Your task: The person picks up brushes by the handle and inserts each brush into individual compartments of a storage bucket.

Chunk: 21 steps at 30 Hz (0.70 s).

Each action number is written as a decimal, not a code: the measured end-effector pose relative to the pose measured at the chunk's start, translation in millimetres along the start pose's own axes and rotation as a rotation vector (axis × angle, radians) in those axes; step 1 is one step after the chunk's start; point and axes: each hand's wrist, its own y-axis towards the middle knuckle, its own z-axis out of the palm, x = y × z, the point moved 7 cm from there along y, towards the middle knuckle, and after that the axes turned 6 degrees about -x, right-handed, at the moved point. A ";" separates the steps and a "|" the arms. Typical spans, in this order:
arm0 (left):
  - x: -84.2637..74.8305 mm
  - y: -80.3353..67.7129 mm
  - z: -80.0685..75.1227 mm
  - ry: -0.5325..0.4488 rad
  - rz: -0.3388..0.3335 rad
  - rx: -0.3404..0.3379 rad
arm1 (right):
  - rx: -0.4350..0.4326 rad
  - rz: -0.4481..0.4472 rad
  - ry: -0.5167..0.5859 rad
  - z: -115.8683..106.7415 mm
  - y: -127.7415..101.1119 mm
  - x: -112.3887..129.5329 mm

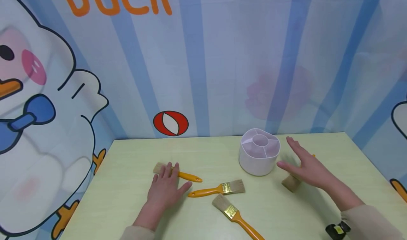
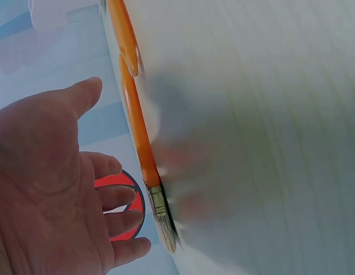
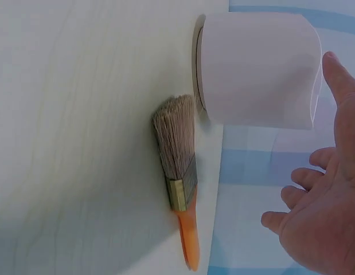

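My left hand point(image 1: 165, 190) hovers over a paintbrush with an orange handle point(image 1: 189, 177), its fingers spread and holding nothing. In the left wrist view a gap shows between the fingers and that brush point(image 2: 140, 137). A white round organizer point(image 1: 259, 162), split into compartments, stands upright at the back. Just right of it, my right hand point(image 1: 308, 169) is held above the table, thumb apart from the fingers. Beneath that hand lies another paintbrush point(image 1: 290, 183), its handle mostly hidden in the head view; the right wrist view shows its bristles point(image 3: 176, 134) near the organizer's base.
Between the hands lie two more orange-handled paintbrushes, one point(image 1: 206, 191) pointing its bristles right, the other point(image 1: 235, 215) slanting toward the front edge. The pale wooden table point(image 1: 114, 197) meets a blue striped curtain point(image 1: 222, 74) with duck drawings at its back edge.
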 end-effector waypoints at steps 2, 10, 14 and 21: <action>-0.6 1.3 2.1 0.005 -0.003 0.003 | -0.001 0.003 0.005 1.8 3.3 0.6; -2.3 3.1 8.8 0.014 0.004 0.009 | -0.007 0.049 0.031 11.5 15.1 -2.0; -1.5 2.2 10.7 0.016 0.017 0.011 | 0.004 0.053 0.083 16.5 20.4 -3.9; 2.1 0.8 11.6 0.023 0.043 0.019 | 0.021 0.012 0.280 23.1 27.7 0.1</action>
